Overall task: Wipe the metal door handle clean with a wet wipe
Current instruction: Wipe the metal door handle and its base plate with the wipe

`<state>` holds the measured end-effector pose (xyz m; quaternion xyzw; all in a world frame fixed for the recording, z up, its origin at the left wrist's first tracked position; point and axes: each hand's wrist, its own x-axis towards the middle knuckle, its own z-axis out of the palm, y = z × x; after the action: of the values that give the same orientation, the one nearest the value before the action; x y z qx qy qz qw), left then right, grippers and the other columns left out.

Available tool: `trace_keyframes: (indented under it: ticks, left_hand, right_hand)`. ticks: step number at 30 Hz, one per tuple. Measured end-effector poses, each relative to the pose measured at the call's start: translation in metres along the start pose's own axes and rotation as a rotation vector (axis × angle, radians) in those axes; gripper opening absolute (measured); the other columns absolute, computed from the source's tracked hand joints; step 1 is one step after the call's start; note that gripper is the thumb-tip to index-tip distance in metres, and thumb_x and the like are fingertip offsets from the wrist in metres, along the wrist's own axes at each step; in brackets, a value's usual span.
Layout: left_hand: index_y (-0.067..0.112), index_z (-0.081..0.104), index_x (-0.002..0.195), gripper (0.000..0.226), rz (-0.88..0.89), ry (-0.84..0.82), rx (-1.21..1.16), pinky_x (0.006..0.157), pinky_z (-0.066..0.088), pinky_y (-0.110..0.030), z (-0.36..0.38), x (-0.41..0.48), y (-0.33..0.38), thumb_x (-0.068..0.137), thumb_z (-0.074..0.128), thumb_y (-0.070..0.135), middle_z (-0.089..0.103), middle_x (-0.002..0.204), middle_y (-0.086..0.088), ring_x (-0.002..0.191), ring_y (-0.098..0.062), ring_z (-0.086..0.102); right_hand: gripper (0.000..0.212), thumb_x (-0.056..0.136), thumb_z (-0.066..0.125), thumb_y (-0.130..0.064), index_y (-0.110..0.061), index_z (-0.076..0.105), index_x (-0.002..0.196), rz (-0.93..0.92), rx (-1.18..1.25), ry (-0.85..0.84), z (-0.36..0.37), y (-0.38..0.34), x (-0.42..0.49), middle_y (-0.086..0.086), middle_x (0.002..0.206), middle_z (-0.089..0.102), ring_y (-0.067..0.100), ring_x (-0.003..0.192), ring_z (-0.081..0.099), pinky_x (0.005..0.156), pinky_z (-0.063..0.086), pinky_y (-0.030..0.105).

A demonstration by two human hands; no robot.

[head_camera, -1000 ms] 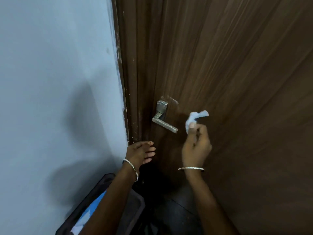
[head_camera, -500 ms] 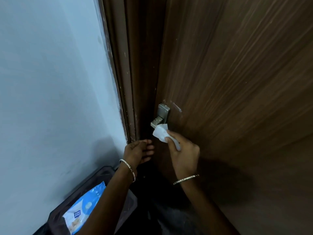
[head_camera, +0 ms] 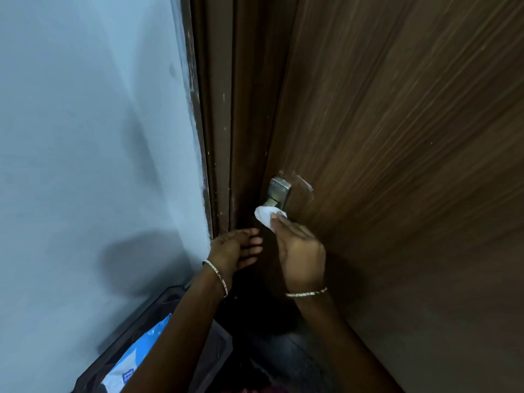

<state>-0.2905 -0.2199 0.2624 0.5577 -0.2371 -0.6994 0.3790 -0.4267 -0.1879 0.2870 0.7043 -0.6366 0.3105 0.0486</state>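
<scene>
At the bottom edge of the view, a blue and white wipe packet [head_camera: 141,355] lies in a dark tray [head_camera: 107,361] beside a pale wall [head_camera: 85,137]. Two bare forearms, each with a thin bangle, reach up from there toward a brown wooden door [head_camera: 397,165].

The left hand [head_camera: 235,251] rests empty against the door frame [head_camera: 221,137], its fingers loosely curled and holding nothing. Just beside it, the right hand [head_camera: 300,256] is closed around a bunched white wet wipe [head_camera: 265,216], pressing it against the metal door handle [head_camera: 278,191] near the door's left edge. The wipe covers the lever; only the square base plate shows above it.

To wipe well, the right hand probably needs to wrap the wipe fully around the lever and slide along its length, then rub the base plate. Steady pressure matters, and the lever's underside is easy to miss.
</scene>
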Motion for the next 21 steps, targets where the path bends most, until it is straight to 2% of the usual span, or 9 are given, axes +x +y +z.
trace_keyframes:
  ticks: [4, 6, 9, 11, 14, 16, 18, 21]
  left_hand:
    - [0.018, 0.073, 0.098, 0.023, -0.044, -0.129, -0.009, 0.073, 0.057, -0.029, 0.0, 0.008, 0.001, 0.099, 0.05, 0.021, 0.079, 0.091, 0.001, 0.082, -0.013, 0.074]
    - [0.018, 0.071, 0.099, 0.023, -0.062, -0.18, -0.011, 0.076, 0.057, -0.03, 0.002, 0.011, -0.001, 0.1, 0.049, 0.023, 0.079, 0.089, 0.002, 0.081, -0.012, 0.075]
    - [0.016, 0.067, 0.096, 0.017, -0.054, -0.184, -0.024, 0.073, 0.056, -0.031, 0.004, 0.014, 0.0, 0.099, 0.051, 0.021, 0.079, 0.083, 0.001, 0.075, -0.011, 0.075]
    - [0.016, 0.067, 0.096, 0.016, -0.046, -0.18, -0.031, 0.068, 0.057, -0.029, 0.003, 0.015, -0.001, 0.098, 0.052, 0.02, 0.078, 0.083, 0.002, 0.071, -0.009, 0.075]
    - [0.019, 0.069, 0.087, 0.021, -0.034, -0.159, -0.055, 0.054, 0.057, -0.024, 0.001, 0.015, -0.002, 0.097, 0.052, 0.016, 0.077, 0.071, 0.006, 0.061, -0.007, 0.073]
    - [0.019, 0.07, 0.089, 0.021, -0.04, -0.165, -0.032, 0.064, 0.058, -0.028, 0.0, 0.014, -0.002, 0.098, 0.051, 0.018, 0.078, 0.074, 0.005, 0.068, -0.009, 0.074]
    - [0.019, 0.071, 0.097, 0.021, -0.052, -0.185, 0.001, 0.077, 0.056, -0.031, -0.002, 0.014, -0.002, 0.099, 0.05, 0.022, 0.079, 0.086, 0.004, 0.081, -0.012, 0.073]
    - [0.018, 0.071, 0.101, 0.023, -0.056, -0.204, -0.005, 0.078, 0.056, -0.032, -0.002, 0.015, -0.001, 0.1, 0.048, 0.024, 0.079, 0.097, 0.001, 0.091, -0.014, 0.074]
  right_hand:
    - [0.033, 0.086, 0.074, 0.005, -0.006, 0.074, 0.118, -0.059, 0.039, 0.211, -0.002, 0.033, -0.04, 0.008, 0.122, 0.073, 0.021, 0.103, 0.073, 0.083, 0.06, 0.038]
    - [0.029, 0.091, 0.07, 0.004, -0.005, 0.074, 0.118, -0.043, 0.036, 0.267, 0.002, 0.035, -0.047, 0.009, 0.123, 0.072, 0.021, 0.106, 0.072, 0.085, 0.059, 0.039]
    - [0.027, 0.09, 0.064, -0.002, -0.006, 0.076, 0.115, -0.052, -0.031, 0.224, 0.015, 0.02, -0.029, 0.007, 0.121, 0.074, 0.022, 0.107, 0.073, 0.092, 0.056, 0.036]
    - [0.031, 0.087, 0.058, -0.009, -0.007, 0.077, 0.111, -0.091, -0.103, 0.153, 0.026, 0.003, -0.009, 0.008, 0.117, 0.075, 0.022, 0.104, 0.074, 0.094, 0.05, 0.03]
    - [0.036, 0.084, 0.051, -0.011, -0.009, 0.079, 0.107, -0.094, -0.156, 0.064, 0.036, -0.018, 0.008, 0.006, 0.112, 0.077, 0.019, 0.099, 0.076, 0.084, 0.057, 0.027]
    - [0.035, 0.085, 0.052, -0.01, -0.01, 0.079, 0.107, -0.102, -0.166, 0.063, 0.034, -0.015, 0.007, 0.005, 0.114, 0.077, 0.018, 0.1, 0.076, 0.08, 0.058, 0.027]
    - [0.032, 0.087, 0.056, -0.01, -0.012, 0.078, 0.111, -0.115, -0.156, 0.09, 0.025, -0.002, -0.003, 0.003, 0.118, 0.075, 0.016, 0.104, 0.074, 0.081, 0.057, 0.027]
    - [0.032, 0.09, 0.058, -0.009, -0.013, 0.076, 0.116, -0.08, -0.136, 0.12, 0.009, 0.018, -0.024, 0.002, 0.122, 0.074, 0.016, 0.107, 0.073, 0.085, 0.052, 0.029]
